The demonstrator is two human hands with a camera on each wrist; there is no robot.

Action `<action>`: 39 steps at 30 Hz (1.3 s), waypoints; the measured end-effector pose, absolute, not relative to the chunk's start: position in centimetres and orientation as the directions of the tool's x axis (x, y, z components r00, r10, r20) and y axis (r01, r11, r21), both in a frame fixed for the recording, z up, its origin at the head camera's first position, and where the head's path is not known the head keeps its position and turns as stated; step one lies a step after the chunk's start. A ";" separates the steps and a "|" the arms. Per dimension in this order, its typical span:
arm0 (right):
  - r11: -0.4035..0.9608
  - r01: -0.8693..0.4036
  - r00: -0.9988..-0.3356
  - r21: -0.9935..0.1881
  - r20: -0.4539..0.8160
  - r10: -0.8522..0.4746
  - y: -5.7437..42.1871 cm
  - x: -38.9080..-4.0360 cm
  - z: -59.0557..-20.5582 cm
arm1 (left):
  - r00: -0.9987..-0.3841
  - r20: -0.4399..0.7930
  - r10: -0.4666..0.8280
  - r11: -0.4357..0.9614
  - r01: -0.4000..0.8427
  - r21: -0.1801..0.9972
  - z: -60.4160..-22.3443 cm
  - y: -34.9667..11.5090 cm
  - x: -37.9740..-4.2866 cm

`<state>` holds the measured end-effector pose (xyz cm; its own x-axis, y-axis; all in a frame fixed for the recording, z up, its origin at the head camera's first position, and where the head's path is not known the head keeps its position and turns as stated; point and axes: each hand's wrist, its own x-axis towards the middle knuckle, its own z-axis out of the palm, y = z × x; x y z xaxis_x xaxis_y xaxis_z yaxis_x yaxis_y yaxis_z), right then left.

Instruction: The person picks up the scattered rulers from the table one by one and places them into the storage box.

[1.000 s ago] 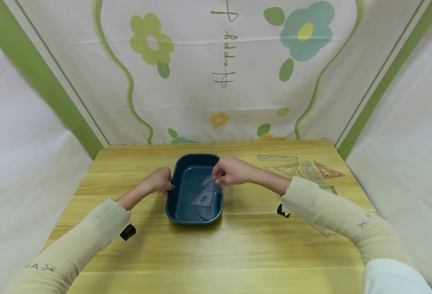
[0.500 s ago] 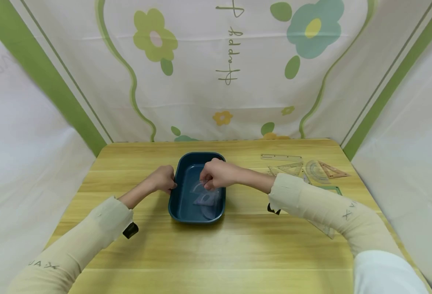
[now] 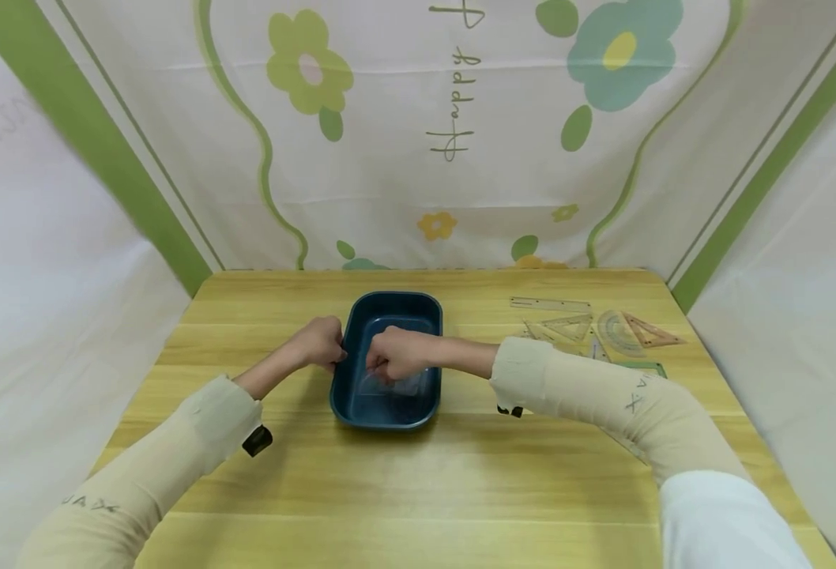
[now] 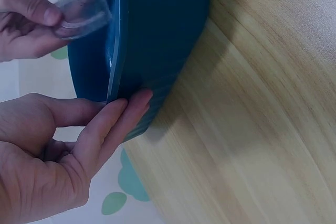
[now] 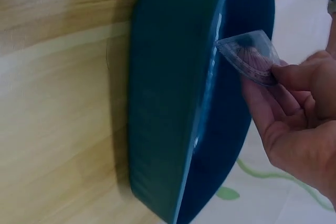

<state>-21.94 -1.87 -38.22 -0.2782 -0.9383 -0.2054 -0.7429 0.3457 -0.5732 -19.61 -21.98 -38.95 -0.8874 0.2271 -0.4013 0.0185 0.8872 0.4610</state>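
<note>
My left hand pinches the left rim of a dark blue rectangular tub; in the left wrist view its thumb is at the inner side and its fingers lie along the outer wall. Over the tub's opening, my right hand holds a clear plastic protractor between thumb and fingers. Fine radiating lines show on the protractor in the right wrist view, and one corner overlaps the tub's rim there. Beneath the right hand, a clear set square shows faintly on the tub's floor, partly hidden.
Right of the tub lie a clear ruler, a clear set square, a round-edged protractor, an orange-brown set square and a green-edged piece. My right sleeve covers part of this group. A printed curtain stands behind the wooden table.
My right hand has moved left and slightly down, from the tub's right rim to over its middle, carrying the protractor. The left hand keeps its hold on the rim.
</note>
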 end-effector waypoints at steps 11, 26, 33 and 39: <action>0.409 -0.719 -0.320 -0.562 -0.256 -0.912 -4.2 -21.5 -38.4 | -0.888 -0.398 0.230 0.886 0.022 0.462 -38.7 -22.0 -19.7; 0.492 -0.715 -0.338 -0.497 -0.370 -0.865 -4.6 -21.4 -40.6 | -0.891 -0.392 0.229 0.885 0.022 0.466 -38.3 -21.8 -19.4; 0.492 -0.731 -0.373 -0.473 -0.327 -0.868 -3.8 -21.4 -40.0 | -0.893 -0.390 0.224 0.891 0.026 0.453 -38.3 -21.6 -19.5; 0.456 -0.756 -0.382 -0.469 -0.250 -0.890 -2.7 -21.3 -39.2 | -0.893 -0.392 0.221 0.887 0.017 0.461 -38.5 -21.7 -19.5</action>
<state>-21.34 -2.71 -39.24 -0.3817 -0.8898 -0.2500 -0.7563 0.4562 -0.4690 -19.53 -21.73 -38.52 -0.8932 0.2205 -0.3920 0.0166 0.8871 0.4614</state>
